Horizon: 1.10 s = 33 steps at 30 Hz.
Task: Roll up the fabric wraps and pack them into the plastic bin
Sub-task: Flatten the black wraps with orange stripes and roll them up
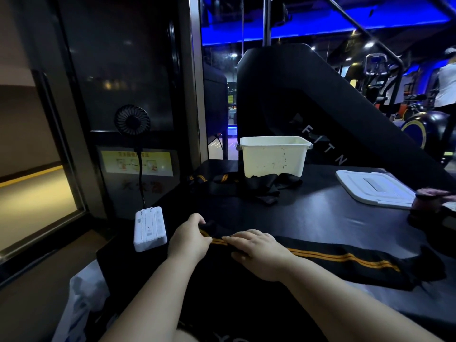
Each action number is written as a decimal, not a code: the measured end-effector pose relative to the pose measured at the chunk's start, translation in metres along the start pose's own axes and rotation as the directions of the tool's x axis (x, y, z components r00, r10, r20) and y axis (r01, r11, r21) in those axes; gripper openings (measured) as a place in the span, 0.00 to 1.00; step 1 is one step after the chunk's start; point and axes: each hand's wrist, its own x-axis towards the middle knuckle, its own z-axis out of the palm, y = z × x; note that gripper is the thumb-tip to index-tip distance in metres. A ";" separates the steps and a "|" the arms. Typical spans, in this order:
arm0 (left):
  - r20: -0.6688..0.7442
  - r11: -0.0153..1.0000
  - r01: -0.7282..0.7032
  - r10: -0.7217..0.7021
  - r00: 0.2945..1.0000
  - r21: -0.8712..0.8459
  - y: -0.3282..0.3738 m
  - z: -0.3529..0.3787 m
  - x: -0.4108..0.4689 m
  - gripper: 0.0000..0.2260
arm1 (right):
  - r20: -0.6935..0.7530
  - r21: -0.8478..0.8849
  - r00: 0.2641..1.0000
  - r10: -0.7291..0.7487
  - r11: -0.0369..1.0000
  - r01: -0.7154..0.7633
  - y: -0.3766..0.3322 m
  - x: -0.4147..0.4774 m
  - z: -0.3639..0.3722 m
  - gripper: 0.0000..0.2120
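A long black wrap [345, 259] with two orange stripes lies flat across the dark table [320, 213], close to the person. The left hand [188, 239] pinches the end of this wrap with bent fingers. The right hand [259, 254] lies just beside it, fingers straight, pressing down on the wrap. Farther back stands the white plastic bin [271, 159], with a pile of more black wraps [249, 186] touching its front. The bin's white lid [372, 187] lies to the right.
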 end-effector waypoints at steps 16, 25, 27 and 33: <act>-0.184 0.973 -0.129 0.093 0.978 -0.193 -0.006 0.015 0.008 0.14 | -0.006 0.065 0.999 0.044 0.997 -0.043 -0.002 -0.002 -0.003 0.24; -0.239 0.954 -0.170 0.229 0.944 0.246 -0.007 0.027 0.008 0.21 | -0.007 0.099 1.000 -0.022 0.995 0.023 0.002 -0.005 -0.007 0.21; -0.137 0.961 -0.206 0.233 0.963 0.185 -0.009 0.028 0.011 0.21 | -0.017 0.082 0.999 -0.032 0.996 0.033 0.007 -0.006 -0.010 0.21; 0.142 0.943 -0.226 0.195 0.970 0.246 -0.001 0.027 0.002 0.21 | 0.062 -0.038 0.996 0.061 0.998 -0.059 0.027 -0.017 -0.012 0.23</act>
